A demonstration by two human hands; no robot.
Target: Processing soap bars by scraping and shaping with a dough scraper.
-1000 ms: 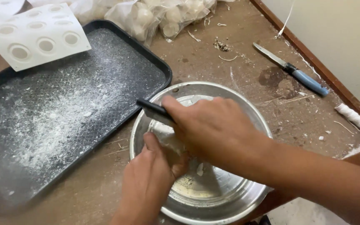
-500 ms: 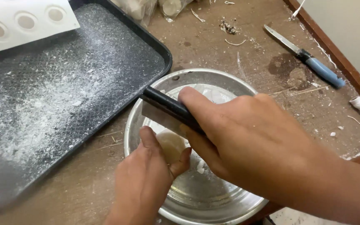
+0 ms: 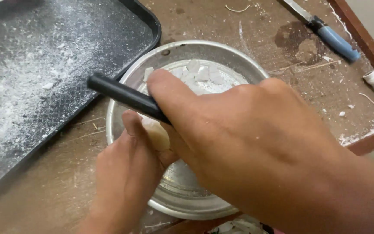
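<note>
Right hand (image 3: 256, 147) arched palm-down, clamped on black-handled tool (image 3: 124, 96) over metal bowl (image 3: 174, 54); left hand (image 3: 128, 173) pinches pale lump (image 3: 157, 134) beneath, near surface's front edge.

The right hand (image 3: 256, 147) fills the lower right of the view, seen from the back, its forearm running off the bottom right corner. Its fingers are curled into a closed grip, with the index finger (image 3: 169, 93) stretched forward and pointing up and to the left. The left hand (image 3: 126, 173) comes up from the bottom edge, just beside the right and partly tucked under it. Its fingers are bent inward in a pinching hold, the thumb (image 3: 134, 125) raised straight up so that its tip sits just under the right index finger. Both wrists are lowered, palms facing down.
</note>
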